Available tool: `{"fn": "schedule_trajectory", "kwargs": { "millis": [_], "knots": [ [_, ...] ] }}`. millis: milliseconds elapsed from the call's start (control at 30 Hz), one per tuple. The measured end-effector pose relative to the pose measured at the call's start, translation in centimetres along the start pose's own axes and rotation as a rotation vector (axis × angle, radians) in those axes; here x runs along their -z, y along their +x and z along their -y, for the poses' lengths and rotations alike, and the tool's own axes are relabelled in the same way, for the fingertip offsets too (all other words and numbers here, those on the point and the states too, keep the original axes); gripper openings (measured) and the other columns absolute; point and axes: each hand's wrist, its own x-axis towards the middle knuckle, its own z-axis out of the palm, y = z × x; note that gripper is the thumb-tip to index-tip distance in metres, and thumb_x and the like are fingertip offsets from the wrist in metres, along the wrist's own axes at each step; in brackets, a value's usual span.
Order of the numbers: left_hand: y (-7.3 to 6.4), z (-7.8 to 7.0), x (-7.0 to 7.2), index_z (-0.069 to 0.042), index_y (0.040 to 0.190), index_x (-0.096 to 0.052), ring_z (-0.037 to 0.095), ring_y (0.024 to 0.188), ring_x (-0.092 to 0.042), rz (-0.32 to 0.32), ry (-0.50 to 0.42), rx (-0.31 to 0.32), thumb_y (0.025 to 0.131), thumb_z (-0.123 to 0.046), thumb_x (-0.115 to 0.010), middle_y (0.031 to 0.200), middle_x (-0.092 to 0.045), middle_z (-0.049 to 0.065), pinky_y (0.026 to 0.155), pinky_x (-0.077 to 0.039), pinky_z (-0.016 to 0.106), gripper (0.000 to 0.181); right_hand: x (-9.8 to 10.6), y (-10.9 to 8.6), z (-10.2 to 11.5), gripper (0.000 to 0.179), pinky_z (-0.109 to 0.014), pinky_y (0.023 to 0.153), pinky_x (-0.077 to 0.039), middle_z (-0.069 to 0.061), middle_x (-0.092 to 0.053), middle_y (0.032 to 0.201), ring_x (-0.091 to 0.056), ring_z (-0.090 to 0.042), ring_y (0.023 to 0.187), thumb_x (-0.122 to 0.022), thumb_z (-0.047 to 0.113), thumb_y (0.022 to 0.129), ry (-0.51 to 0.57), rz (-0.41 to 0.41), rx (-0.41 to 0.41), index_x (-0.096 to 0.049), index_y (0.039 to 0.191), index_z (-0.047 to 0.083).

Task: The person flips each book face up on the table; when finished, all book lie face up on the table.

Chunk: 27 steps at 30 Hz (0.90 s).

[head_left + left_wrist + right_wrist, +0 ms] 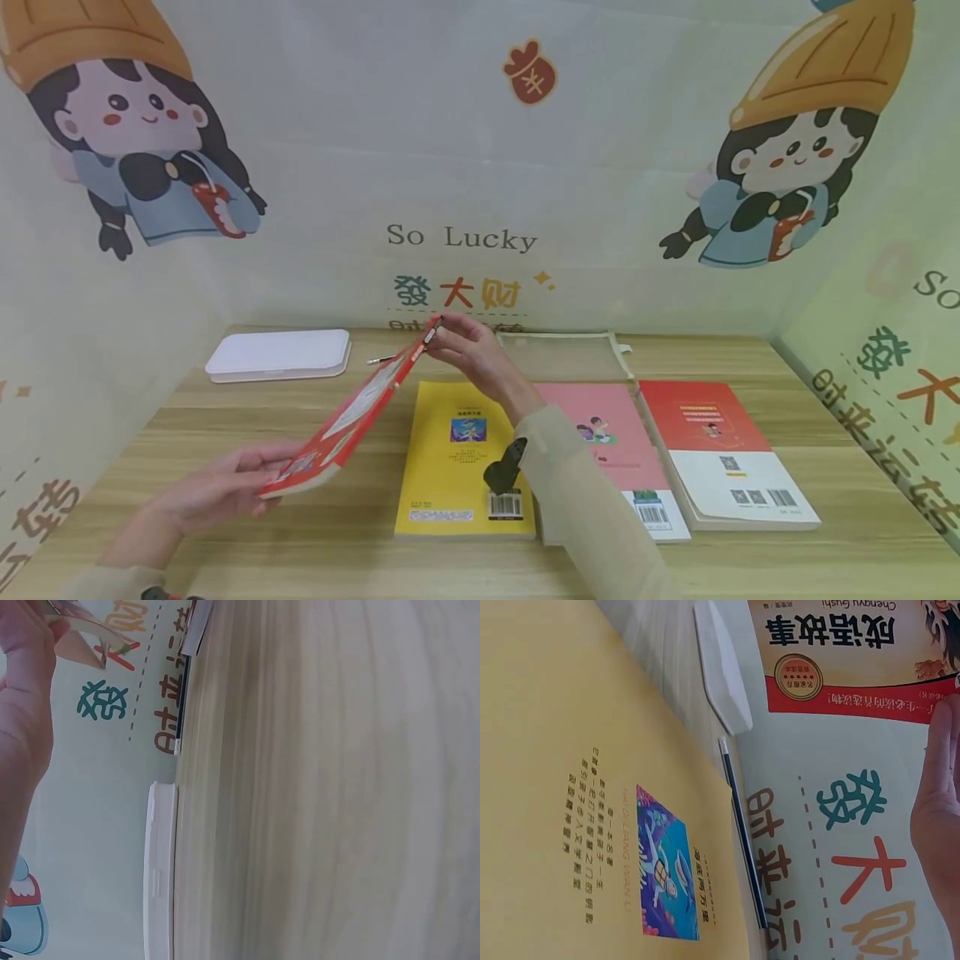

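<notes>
Both hands hold a red-edged book (358, 421) in the air, slanted above the left part of the table, its right end higher. The left hand (213, 490) grips the lower near end, thumb on top. At the raised far end, the right hand (474, 354) pinches the corner by the spine. A colourful cover with large Chinese characters shows on the book (855, 652) in the right wrist view. The left wrist view catches only one corner of it beside the left hand (26, 697). Under the right forearm lies a yellow book (438, 467), back cover up.
A pink book (626, 454) and a red-and-white book (738, 467) lie right of the yellow one. Along the back are a white case (277, 354), a dark pencil (742, 832) and a mesh pouch (566, 357). A printed cloth backdrop (450, 167) closes off the rear and sides.
</notes>
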Motion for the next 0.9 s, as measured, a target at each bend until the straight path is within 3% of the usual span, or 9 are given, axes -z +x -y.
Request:
{"fn": "schedule_trajectory", "kwargs": {
  "millis": [133,333,533,667,800,833,900],
  "knots": [
    [0.0,0.0,-0.1,-0.008,0.132,-0.041,0.009,0.079,-0.052,0.019,0.023,-0.033,0.093,0.007,-0.022,0.112,-0.055,0.004,0.063,-0.041,0.017,0.046,0.2,-0.1,0.0,0.027,-0.039,0.088,-0.042,-0.008,-0.056,0.103,-0.056,-0.018,0.088,-0.045,0.001,0.09,-0.017,0.0,0.006,-0.04,0.114,-0.011],
    [-0.4,0.1,0.1,-0.006,0.13,-0.041,0.011,0.085,-0.054,0.018,-0.064,-0.11,0.094,0.007,-0.014,0.11,-0.056,0.009,0.075,-0.045,0.021,0.047,0.4,-0.3,0.2,0.013,-0.036,0.085,-0.044,-0.005,-0.056,0.094,-0.057,-0.015,0.083,-0.043,-0.001,0.09,-0.016,0.007,0.017,-0.048,0.098,0.007],
    [-0.7,-0.4,0.1,-0.003,0.121,-0.051,0.017,0.096,-0.055,-0.078,-0.098,-0.109,0.095,0.004,-0.015,0.11,-0.057,0.013,0.085,-0.044,0.027,0.045,0.6,-0.5,0.3,0.015,-0.031,0.077,-0.048,-0.003,-0.055,0.087,-0.057,-0.015,0.073,-0.041,-0.002,0.091,-0.016,-0.003,0.027,-0.048,0.092,0.01],
    [-0.8,-0.7,0.0,-0.005,0.116,-0.056,0.019,0.094,-0.057,-0.159,-0.028,-0.084,0.097,-0.003,-0.015,0.108,-0.059,0.013,0.084,-0.045,0.029,0.045,0.7,-0.5,0.3,0.014,-0.028,0.072,-0.048,-0.002,-0.054,0.082,-0.055,-0.014,0.07,-0.042,-0.002,0.091,-0.043,-0.033,0.022,-0.047,0.091,0.011],
    [-0.9,-0.8,-0.1,-0.006,0.114,-0.056,0.023,0.096,-0.057,-0.184,0.044,-0.098,0.099,-0.011,-0.012,0.108,-0.059,0.014,0.085,-0.044,0.031,0.047,0.8,-0.6,0.2,0.009,-0.028,0.07,-0.048,-0.001,-0.054,0.079,-0.054,-0.013,0.068,-0.044,0.002,0.091,-0.092,-0.068,0.008,-0.048,0.092,0.011],
    [-0.9,-0.8,-0.2,-0.008,0.114,-0.057,0.023,0.096,-0.057,-0.199,0.076,-0.095,0.099,-0.011,-0.014,0.108,-0.059,0.013,0.085,-0.044,0.032,0.045,0.9,-0.6,0.2,0.007,-0.028,0.07,-0.048,-0.001,-0.054,0.079,-0.054,-0.014,0.067,-0.045,0.004,0.091,-0.101,-0.076,0.004,-0.048,0.092,0.01],
    [-0.9,-0.9,-0.5,-0.012,0.113,-0.058,0.026,0.094,-0.058,-0.29,0.212,-0.065,0.099,-0.011,-0.022,0.107,-0.06,0.009,0.085,-0.044,0.034,0.039,0.9,-0.6,0.1,0.004,-0.028,0.07,-0.048,-0.001,-0.054,0.078,-0.054,-0.014,0.066,-0.047,0.006,0.091,-0.123,-0.091,-0.005,-0.048,0.092,0.01]
  ]
}}
